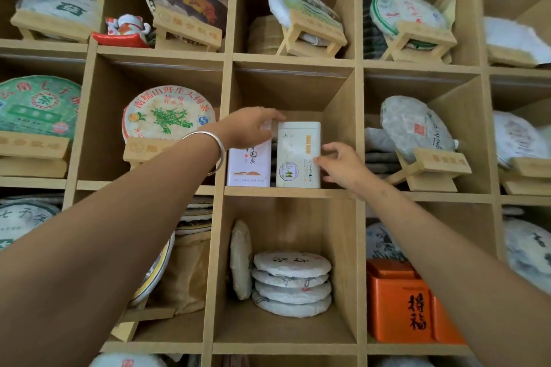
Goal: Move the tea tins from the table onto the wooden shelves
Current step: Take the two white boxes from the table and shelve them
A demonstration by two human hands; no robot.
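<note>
Two pale tea tins stand upright side by side in the middle cubby of the wooden shelves (286,192). The left tin (249,167) is white with a small hill drawing. The right tin (298,155) is cream with a green seal. My left hand (250,126) reaches over the top of the left tin, fingers curved round its upper edge. My right hand (340,165) touches the right tin's right side with fingertips, fingers loosely spread. A silver bangle sits on my left wrist.
Wrapped round tea cakes on wooden stands fill the neighbouring cubbies. A stack of tea cakes (292,286) lies in the cubby below. An orange tin (408,304) stands lower right. A cat figurine (128,28) sits upper left.
</note>
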